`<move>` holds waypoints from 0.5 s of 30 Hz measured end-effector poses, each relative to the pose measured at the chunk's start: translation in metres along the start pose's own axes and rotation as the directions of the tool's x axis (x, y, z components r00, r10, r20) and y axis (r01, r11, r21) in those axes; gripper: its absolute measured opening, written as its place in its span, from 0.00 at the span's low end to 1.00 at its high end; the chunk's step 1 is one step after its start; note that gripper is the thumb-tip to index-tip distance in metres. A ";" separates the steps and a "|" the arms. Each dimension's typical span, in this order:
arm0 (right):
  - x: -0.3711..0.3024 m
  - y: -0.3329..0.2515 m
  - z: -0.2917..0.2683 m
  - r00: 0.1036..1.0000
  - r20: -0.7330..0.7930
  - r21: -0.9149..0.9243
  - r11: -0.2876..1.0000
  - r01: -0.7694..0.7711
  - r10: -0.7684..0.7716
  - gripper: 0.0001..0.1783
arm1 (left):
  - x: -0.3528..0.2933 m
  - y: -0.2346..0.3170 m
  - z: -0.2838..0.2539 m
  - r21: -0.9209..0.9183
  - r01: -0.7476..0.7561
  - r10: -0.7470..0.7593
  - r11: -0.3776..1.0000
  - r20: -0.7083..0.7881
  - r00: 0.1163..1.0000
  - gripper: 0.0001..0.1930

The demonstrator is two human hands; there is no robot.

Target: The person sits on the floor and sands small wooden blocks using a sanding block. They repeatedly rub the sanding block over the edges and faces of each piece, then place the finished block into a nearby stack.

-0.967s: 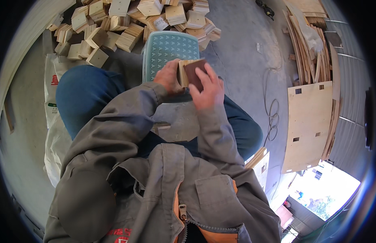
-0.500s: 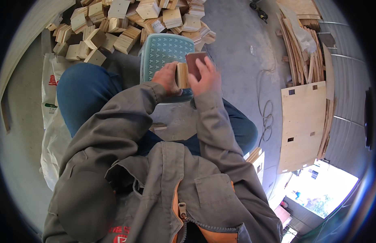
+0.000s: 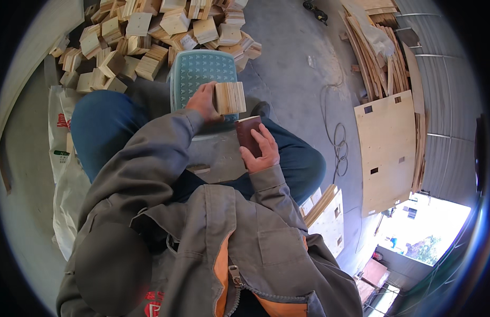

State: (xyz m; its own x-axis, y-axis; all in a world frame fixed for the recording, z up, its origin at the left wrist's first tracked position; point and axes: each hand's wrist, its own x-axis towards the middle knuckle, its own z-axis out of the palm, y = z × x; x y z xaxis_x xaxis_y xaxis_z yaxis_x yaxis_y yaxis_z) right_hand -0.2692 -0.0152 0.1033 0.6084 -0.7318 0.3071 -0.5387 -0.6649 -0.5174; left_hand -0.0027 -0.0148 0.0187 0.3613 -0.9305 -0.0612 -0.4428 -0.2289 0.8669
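Note:
On a teal plastic stool in front of me rests a plywood block, its striped layered edges facing up. My left hand grips this block from its left side, fingers and thumb closed around it. My right hand is lower and to the right, apart from the plywood. In it is a flat, dark reddish-brown sanding block with a pale end edge, pinched between thumb and fingers. The sanding block is over my right leg, near the stool's near right corner.
A large heap of plywood blocks lies beyond the stool. At right, a sheet of plywood with square holes leans by stacked wood strips. A cable coils on the floor. White sacking lies to the left.
My right hand has drawn the sanding block away from the plywood block, down toward me. The plywood block has turned in my left hand, showing a wider layered side.

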 end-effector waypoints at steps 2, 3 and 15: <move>-0.001 0.004 0.002 1.000 -0.012 0.024 0.999 -0.026 0.026 0.35 | 0.001 -0.001 -0.001 0.021 -0.049 0.049 0.999 -0.001 0.999 0.55; -0.003 0.007 0.004 0.999 -0.010 0.049 0.998 -0.037 0.037 0.35 | 0.000 0.001 -0.002 0.031 -0.074 0.074 0.997 -0.001 0.997 0.55; 0.005 0.015 0.018 0.993 -0.034 0.164 0.981 -0.108 0.115 0.36 | -0.014 0.012 -0.024 0.103 -0.143 0.144 0.984 0.000 0.990 0.58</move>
State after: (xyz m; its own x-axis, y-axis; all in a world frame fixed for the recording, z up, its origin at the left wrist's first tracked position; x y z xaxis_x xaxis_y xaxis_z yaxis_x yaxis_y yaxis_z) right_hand -0.2632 -0.0262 0.0828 0.5225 -0.8079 0.2725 -0.4985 -0.5487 -0.6711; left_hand 0.0068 0.0026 0.0418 0.2940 -0.9536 0.0647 -0.5718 -0.1212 0.8114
